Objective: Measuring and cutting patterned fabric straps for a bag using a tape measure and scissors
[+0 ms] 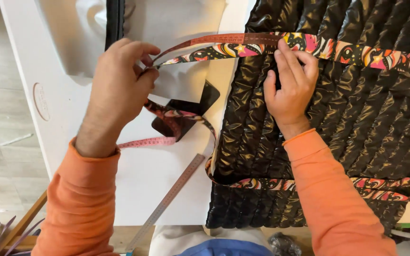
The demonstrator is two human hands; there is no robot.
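Left-hand fingers (144, 71) are pinched tight on the pink measuring tape (200, 41) and the patterned strap (224, 50) together, though the back of the left hand (117, 90) hides the actual grip. Over on the other side, the right hand (289, 83) lies flat, fingers nearly straight, pressing tape and strap down onto the black quilted bag (357, 104); nothing is clasped there. The tape runs taut between the two hands, its loose tail dropping under the left wrist and showing again by the orange sleeve (84, 199). The strap carries on right and is cut off at the picture's edge. A dark flat piece (186, 111) lies on the white table (143, 180), half covered by strap; hard to say what it is. A steel ruler (167, 201) slants off the table's near edge.
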